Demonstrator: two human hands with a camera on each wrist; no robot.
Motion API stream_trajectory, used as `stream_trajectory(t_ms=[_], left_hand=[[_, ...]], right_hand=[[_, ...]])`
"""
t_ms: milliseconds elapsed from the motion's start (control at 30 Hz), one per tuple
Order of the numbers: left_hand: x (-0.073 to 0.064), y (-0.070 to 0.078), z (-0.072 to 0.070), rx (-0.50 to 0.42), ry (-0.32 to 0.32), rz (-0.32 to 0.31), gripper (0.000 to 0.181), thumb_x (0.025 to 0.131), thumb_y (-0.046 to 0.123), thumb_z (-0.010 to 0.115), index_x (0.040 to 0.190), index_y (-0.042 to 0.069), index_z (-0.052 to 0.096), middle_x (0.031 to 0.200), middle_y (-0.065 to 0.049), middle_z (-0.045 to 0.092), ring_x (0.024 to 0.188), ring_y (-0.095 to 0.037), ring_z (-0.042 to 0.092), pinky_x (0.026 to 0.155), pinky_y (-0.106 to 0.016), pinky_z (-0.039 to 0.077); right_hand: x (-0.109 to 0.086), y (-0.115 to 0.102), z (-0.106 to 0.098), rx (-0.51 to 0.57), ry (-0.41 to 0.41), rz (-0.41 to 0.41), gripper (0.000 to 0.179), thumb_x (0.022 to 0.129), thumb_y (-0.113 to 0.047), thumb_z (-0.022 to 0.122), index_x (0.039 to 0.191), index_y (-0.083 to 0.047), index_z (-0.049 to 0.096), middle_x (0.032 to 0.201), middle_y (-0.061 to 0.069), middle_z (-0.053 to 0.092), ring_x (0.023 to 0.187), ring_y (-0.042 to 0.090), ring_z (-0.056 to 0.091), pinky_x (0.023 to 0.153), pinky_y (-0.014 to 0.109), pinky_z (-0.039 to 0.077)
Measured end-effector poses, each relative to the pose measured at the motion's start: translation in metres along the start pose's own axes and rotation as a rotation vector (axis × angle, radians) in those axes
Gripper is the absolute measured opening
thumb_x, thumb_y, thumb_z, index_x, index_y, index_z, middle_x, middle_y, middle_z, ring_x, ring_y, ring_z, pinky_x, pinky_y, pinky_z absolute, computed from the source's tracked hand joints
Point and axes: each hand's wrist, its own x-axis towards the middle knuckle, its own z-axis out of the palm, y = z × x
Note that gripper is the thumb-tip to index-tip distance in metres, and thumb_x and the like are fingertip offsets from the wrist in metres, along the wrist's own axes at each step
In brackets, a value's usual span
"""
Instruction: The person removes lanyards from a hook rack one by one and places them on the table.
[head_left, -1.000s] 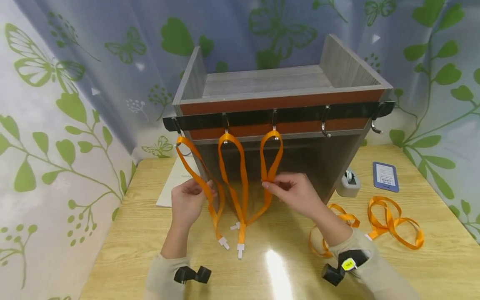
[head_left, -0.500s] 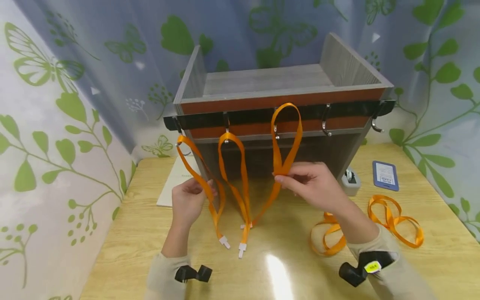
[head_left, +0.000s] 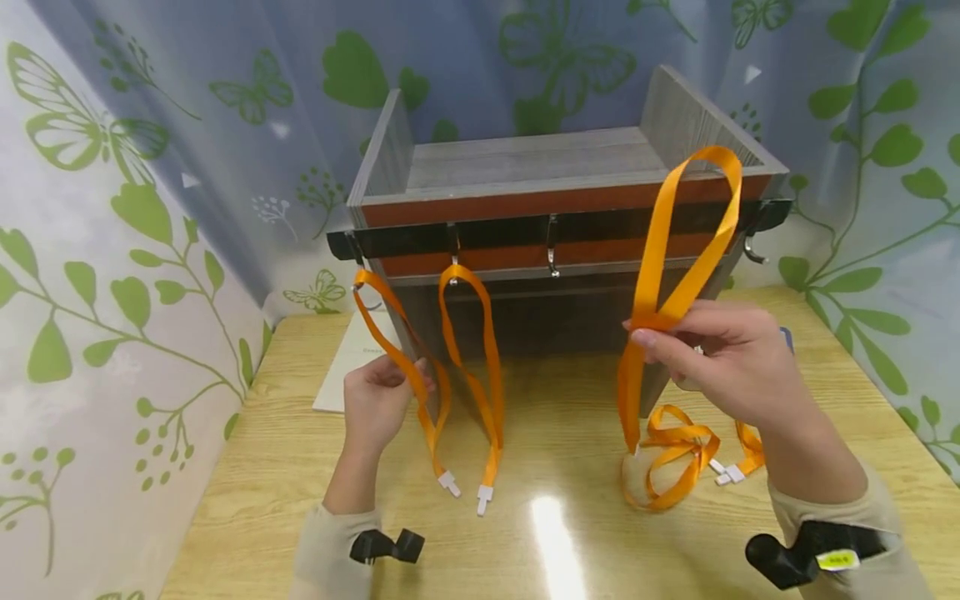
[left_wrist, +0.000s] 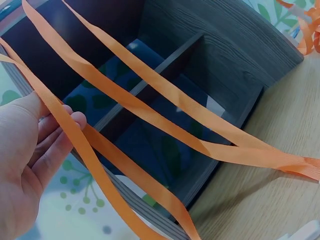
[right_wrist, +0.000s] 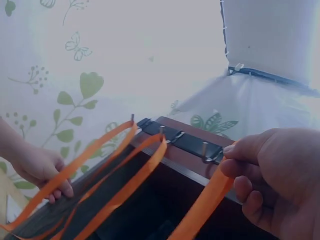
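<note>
Along the shelf's front edge runs a black hook rail (head_left: 502, 234) with several metal hooks. An orange lanyard (head_left: 382, 330) hangs from its leftmost hook, and my left hand (head_left: 377, 406) pinches that strap partway down. A second orange lanyard (head_left: 490, 367) hangs from the neighbouring hook, its white clip (head_left: 484, 498) over the table. My right hand (head_left: 738, 367) grips a third orange lanyard (head_left: 654, 250) between thumb and fingers, at the base of its upright loop. In the head view this loop overlaps the rail's right part, and the strap's tail dangles below the hand.
The grey wooden shelf (head_left: 525, 158) stands at the back of the table (head_left: 420, 550). More orange lanyards (head_left: 678, 435) lie on the right, partly behind my right arm. A pale booklet (head_left: 339, 371) is at the left; a blue card holder (head_left: 787, 337) is mostly hidden.
My right hand has lifted its lanyard off the middle hook and carried it right and toward the camera. The left hand has stayed in place.
</note>
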Motion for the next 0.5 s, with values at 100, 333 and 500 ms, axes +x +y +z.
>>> stream_trajectory(t_ms=[100,333,500], left_hand=[[0.000,0.000,0.000,-0.007,0.002,0.010,0.016,0.089,0.007,0.075,0.081,-0.006,0.073,0.069,-0.019,0.072,0.058,-0.010,0.071,0.056,-0.026,0.061],[-0.001,0.002,0.000,0.002,0.009,0.008,0.011,0.088,0.003,0.075,0.082,-0.006,0.073,0.070,-0.024,0.071,0.057,-0.007,0.070,0.055,-0.023,0.060],[-0.001,0.004,0.001,0.015,0.015,-0.007,0.010,0.087,0.002,0.075,0.083,-0.007,0.073,0.072,-0.026,0.071,0.056,-0.006,0.069,0.055,-0.022,0.059]], right_hand=[[-0.005,0.003,-0.005,0.030,0.002,-0.077,0.010,0.082,0.007,0.076,0.092,0.005,0.077,0.064,-0.003,0.063,0.057,0.002,0.050,0.045,0.019,0.038],[-0.024,0.009,-0.009,-0.085,-0.031,-0.065,0.013,0.081,0.007,0.077,0.092,0.001,0.078,0.066,-0.008,0.065,0.056,-0.002,0.049,0.044,0.017,0.037],[-0.033,0.017,-0.011,-0.072,-0.040,-0.049,0.023,0.077,0.016,0.076,0.095,0.002,0.078,0.079,-0.003,0.073,0.057,-0.001,0.052,0.044,0.017,0.039]])
